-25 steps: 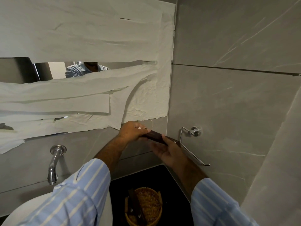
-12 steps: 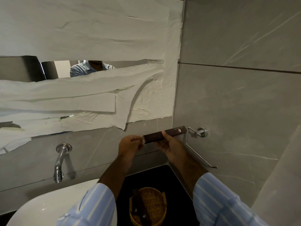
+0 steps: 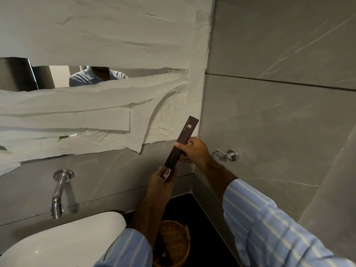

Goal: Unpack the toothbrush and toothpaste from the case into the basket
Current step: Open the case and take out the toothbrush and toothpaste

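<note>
Slim dark case (image 3: 181, 143) held tilted, 2 hands on it.
Right hand (image 3: 194, 150) clamps the card case mid-length; left hand (image 3: 163, 177) pinches a white-red tube (image 3: 167, 172) at its low end; woven basket (image 3: 173, 245) far below the grip.

The case (image 3: 182, 141) was lying flat half a sec ago, now the right hand (image 3: 194, 150) has it tipped up steep, and the left hand (image 3: 163, 177) is pulling a red-and-white toothpaste (image 3: 167, 172) out the bottom end.

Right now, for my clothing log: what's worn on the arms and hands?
Both arms wear light blue sleeves with pale stripes, pushed back from the wrists. The left hand and right hand are bare: no gloves; no rings or watch visible.
</note>
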Available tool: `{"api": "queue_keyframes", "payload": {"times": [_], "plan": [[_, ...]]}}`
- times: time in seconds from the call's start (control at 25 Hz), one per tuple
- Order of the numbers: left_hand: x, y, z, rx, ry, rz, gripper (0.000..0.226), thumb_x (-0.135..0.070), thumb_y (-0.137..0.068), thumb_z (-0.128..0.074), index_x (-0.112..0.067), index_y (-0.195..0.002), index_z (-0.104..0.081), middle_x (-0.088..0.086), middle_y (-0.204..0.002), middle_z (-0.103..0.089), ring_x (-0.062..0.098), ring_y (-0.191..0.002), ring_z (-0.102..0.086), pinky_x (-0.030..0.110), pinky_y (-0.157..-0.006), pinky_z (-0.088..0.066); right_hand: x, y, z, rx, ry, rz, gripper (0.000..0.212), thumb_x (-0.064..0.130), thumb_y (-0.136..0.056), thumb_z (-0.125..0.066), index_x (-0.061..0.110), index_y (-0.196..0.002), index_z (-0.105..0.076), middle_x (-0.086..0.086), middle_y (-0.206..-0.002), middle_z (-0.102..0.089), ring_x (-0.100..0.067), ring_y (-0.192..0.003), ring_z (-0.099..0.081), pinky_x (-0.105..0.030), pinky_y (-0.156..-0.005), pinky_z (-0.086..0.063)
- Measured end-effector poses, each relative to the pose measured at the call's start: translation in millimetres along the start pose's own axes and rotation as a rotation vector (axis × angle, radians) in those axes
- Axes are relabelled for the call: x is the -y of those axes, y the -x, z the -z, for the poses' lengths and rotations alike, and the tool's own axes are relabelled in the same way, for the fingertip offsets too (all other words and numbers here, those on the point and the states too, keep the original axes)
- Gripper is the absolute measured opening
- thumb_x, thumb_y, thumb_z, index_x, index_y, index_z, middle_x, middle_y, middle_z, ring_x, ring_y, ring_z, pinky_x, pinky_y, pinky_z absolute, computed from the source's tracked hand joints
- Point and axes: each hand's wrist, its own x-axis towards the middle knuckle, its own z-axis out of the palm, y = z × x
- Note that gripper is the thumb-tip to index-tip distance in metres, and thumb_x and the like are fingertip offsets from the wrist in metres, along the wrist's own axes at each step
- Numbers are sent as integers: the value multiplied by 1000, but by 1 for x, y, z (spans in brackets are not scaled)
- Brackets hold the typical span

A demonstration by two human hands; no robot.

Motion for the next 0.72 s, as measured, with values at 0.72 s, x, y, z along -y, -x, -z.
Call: {"api": "queue_keyframes", "payload": {"times": [0.72], "plan": [[2, 17, 13, 212, -1539, -468, 10, -23, -87, -72, -33, -84, -72, -15, -60, -70, -4, -52, -68, 9, -43, -49, -24, 7, 44, -219, 2, -76, 23, 30, -92, -68, 8, -94, -63, -19, -103, -76, -22, -77, -74, -24, -57, -58]]}}
